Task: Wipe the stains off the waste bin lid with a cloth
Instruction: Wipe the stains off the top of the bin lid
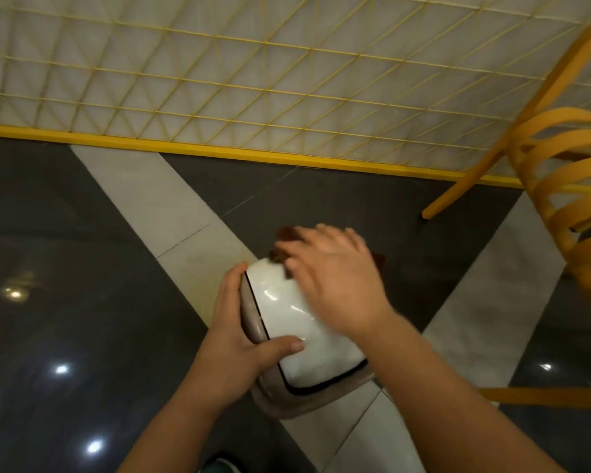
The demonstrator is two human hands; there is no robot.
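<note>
A white glossy waste bin lid with a black seam tops a beige bin standing on the floor. My left hand grips the bin's left edge, thumb resting on the lid. My right hand lies flat over the lid's far end, pressing a dark brown cloth against it. Only the cloth's edges show, beyond the fingers and at the right. The right hand is motion-blurred.
A yellow wire-mesh fence with a yellow base rail runs across the back. A yellow-orange slatted chair stands at the right, one leg near the bin. The floor is glossy dark and light tile.
</note>
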